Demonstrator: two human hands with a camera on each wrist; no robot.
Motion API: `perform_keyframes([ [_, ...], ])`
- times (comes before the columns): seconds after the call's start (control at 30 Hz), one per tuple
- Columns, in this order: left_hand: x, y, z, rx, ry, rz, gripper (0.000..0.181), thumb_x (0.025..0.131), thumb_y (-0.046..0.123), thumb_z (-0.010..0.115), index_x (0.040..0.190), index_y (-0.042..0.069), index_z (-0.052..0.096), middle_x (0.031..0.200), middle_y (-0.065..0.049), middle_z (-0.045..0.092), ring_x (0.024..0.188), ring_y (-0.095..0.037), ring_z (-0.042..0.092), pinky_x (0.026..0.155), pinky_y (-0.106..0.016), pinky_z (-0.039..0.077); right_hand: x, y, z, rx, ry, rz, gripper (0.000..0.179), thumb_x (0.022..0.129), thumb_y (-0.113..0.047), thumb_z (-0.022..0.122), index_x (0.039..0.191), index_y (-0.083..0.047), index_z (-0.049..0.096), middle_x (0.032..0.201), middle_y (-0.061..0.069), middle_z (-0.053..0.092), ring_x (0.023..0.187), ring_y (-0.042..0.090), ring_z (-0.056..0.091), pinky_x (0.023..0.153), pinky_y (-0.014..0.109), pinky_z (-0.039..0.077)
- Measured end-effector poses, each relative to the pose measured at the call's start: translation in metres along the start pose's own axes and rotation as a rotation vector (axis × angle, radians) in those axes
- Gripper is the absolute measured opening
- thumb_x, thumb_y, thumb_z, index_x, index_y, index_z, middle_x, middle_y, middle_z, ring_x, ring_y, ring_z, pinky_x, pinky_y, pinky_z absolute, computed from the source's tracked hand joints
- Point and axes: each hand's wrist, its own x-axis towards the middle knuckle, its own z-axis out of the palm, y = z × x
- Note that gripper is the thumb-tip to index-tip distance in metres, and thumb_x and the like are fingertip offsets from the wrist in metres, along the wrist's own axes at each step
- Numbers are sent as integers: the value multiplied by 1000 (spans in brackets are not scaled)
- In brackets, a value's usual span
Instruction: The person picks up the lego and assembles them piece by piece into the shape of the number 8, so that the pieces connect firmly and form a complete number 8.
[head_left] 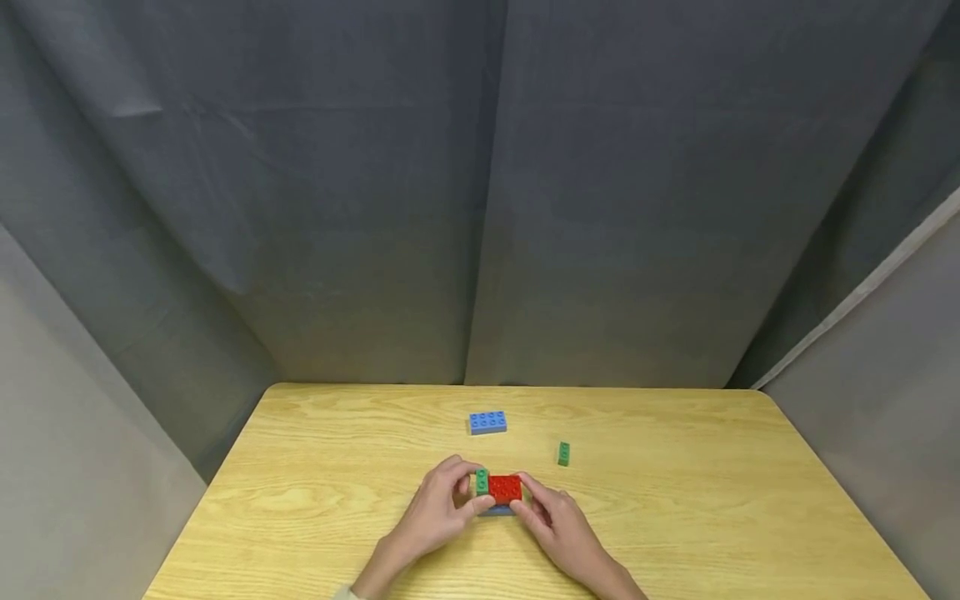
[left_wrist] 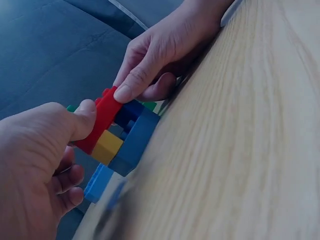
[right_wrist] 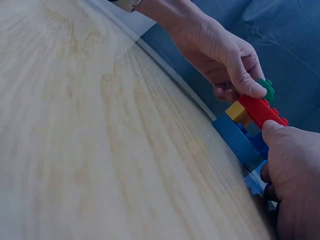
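In front of me a small stack of toy building bricks stands on the table. Its base is a blue brick (head_left: pixel 497 511). A yellow brick (left_wrist: pixel 107 147) and a dark blue brick (left_wrist: pixel 132 109) sit on the base's left and right ends, with a gap between. Across them lies a red brick (head_left: pixel 506 489), bearing a small green brick (head_left: pixel 482 482) at its left end. My left hand (head_left: pixel 437 510) pinches the green brick, thumb in front, forefinger behind. With thumb and forefinger, my right hand (head_left: pixel 564 533) grips the red brick's right end.
Behind the stack a loose blue brick (head_left: pixel 488 423) lies on the wooden table (head_left: pixel 337 467). To the right of it is a loose green brick (head_left: pixel 564 454). A grey curtain (head_left: pixel 375 208) hangs beyond the table's far edge, with pale panels at both sides.
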Motion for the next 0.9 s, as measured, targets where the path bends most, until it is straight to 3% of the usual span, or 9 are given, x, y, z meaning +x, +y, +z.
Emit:
perform_keyframes([
  [0.2,1,-5,7,-86,41,-4,38,91,31,83,119,7,72,74,2,47,66,-3,40,65,-21,41,-1,0,0,9,-9,28,51,104,-33,66,142,0,62,65,-18,44,55,-5,32,53,17,33],
  [0.43,-1,-13,16,-180,116,-8,38,87,29,86,117,10,75,72,-1,48,65,-2,40,64,-19,43,0,1,1,2,17,5,50,104,-33,67,141,0,63,65,-19,43,55,-5,31,52,18,33],
  [0.73,-2,-22,22,-413,118,-73,33,87,13,86,118,5,75,71,-22,47,60,-4,37,56,-15,33,1,2,2,2,17,8,49,104,-33,67,141,-1,63,66,-19,44,55,-4,32,53,19,34],
  [0.9,-2,-23,23,-454,100,-68,33,88,9,84,119,3,74,71,-27,45,60,-5,37,56,-15,32,0,1,0,52,1,50,50,103,-34,68,141,-3,64,67,-15,46,56,-3,34,53,18,34],
])
